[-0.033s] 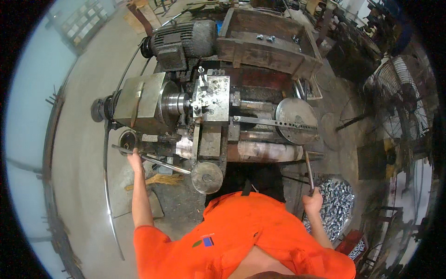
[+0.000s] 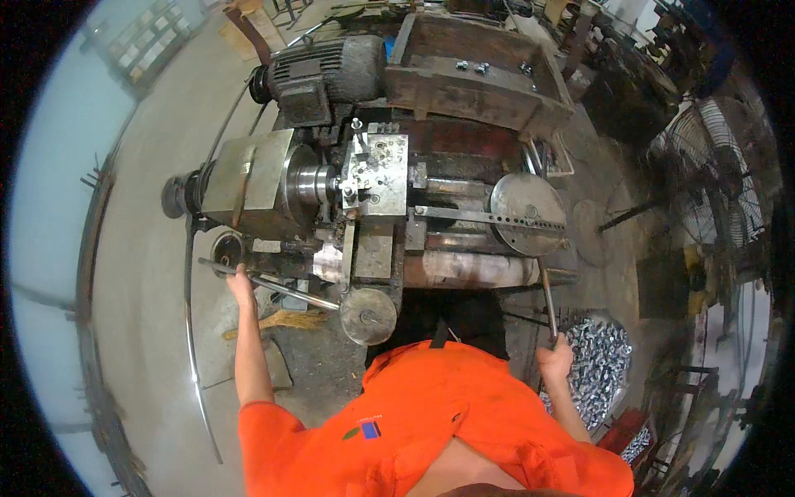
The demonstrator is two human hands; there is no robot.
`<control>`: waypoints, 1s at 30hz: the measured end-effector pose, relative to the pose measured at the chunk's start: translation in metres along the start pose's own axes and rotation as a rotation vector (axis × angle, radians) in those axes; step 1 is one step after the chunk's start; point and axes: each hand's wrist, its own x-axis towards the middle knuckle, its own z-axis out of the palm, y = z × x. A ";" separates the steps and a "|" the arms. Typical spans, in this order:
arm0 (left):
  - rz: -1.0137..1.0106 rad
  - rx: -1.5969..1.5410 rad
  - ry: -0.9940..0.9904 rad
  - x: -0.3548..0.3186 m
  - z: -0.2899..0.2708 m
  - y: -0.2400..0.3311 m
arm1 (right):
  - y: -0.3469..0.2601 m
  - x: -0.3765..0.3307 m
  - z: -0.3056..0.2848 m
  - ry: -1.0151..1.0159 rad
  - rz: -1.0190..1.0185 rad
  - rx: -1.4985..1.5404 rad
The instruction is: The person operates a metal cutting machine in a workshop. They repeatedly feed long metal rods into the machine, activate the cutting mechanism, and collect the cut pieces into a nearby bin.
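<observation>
Grey floor (image 2: 153,273): one machine (image 2: 381,178); two hands (image 2: 240,287) (image 2: 556,358), one lever (image 2: 296,293) (image 2: 550,306) each.

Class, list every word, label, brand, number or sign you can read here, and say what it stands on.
No text can be read.
Orange shirt: tiny print by the blue-and-green emblem, too small to read.
Metalworking machine: no lettering I can make out.

Pale blue wall (image 2: 62,174) at left, gridded panel (image 2: 149,43) upper left; grey floor (image 2: 153,273); caged fan (image 2: 719,178) at right.
</observation>
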 end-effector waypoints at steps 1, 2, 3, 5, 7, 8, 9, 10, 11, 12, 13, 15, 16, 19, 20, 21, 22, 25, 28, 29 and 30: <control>-0.004 0.009 0.005 -0.002 0.004 0.003 | -0.001 -0.001 0.005 -0.038 0.021 0.001; -0.009 0.018 0.010 -0.004 0.007 0.006 | 0.001 -0.002 0.004 -0.054 0.028 0.007; -0.014 0.028 0.017 -0.007 0.011 0.009 | 0.002 -0.003 0.001 -0.070 0.033 0.012; -0.002 0.049 0.004 0.002 0.003 0.001 | -0.003 -0.003 0.001 -0.060 -0.002 -0.010; 0.001 0.037 -0.012 0.003 0.005 0.001 | 0.005 -0.005 0.011 -0.046 -0.008 0.018; -0.001 0.014 -0.019 -0.010 0.012 0.016 | 0.008 -0.006 0.013 -0.038 -0.009 0.030; -0.005 -0.009 -0.026 -0.018 0.017 0.024 | 0.010 -0.007 0.014 -0.039 -0.001 0.000; -0.031 0.015 -0.047 -0.016 0.011 0.023 | 0.009 -0.005 0.015 -0.050 -0.006 -0.028; -0.056 0.039 -0.073 -0.010 0.005 0.022 | 0.011 -0.003 0.016 -0.058 -0.008 -0.056; -0.083 0.063 -0.097 -0.005 0.001 0.019 | 0.018 -0.001 0.018 -0.082 0.009 -0.014; -0.084 0.088 -0.094 -0.007 0.004 0.023 | 0.027 0.000 0.021 -0.104 0.029 0.025; -0.091 0.145 -0.069 -0.014 0.002 0.032 | -0.001 0.007 -0.011 -0.106 -0.002 -0.026; -0.068 0.147 -0.076 -0.014 -0.003 0.032 | 0.021 0.021 -0.009 -0.076 -0.004 0.020; -0.069 0.189 -0.110 -0.010 -0.012 0.022 | 0.060 0.083 -0.031 0.043 -0.189 -0.298; -0.089 0.173 -0.102 -0.009 -0.005 0.024 | 0.076 0.111 -0.033 0.084 -0.213 -0.415; -0.110 0.158 -0.093 -0.011 0.004 0.025 | 0.095 0.141 -0.035 0.157 -0.280 -0.559; -0.133 0.145 -0.083 -0.011 0.007 0.025 | 0.099 0.174 -0.043 0.053 -0.183 -0.635; -0.127 0.111 -0.141 -0.006 0.006 0.015 | 0.075 0.231 -0.049 0.304 -0.136 -0.729; -0.160 0.077 -0.224 -0.013 -0.001 0.031 | 0.046 0.245 -0.034 0.318 -0.078 -0.528; -0.171 -0.026 -0.196 -0.011 -0.016 0.024 | 0.030 0.232 -0.026 0.335 -0.164 -0.511; -0.183 -0.131 -0.175 -0.009 -0.027 0.014 | 0.011 0.214 -0.017 0.356 -0.245 -0.496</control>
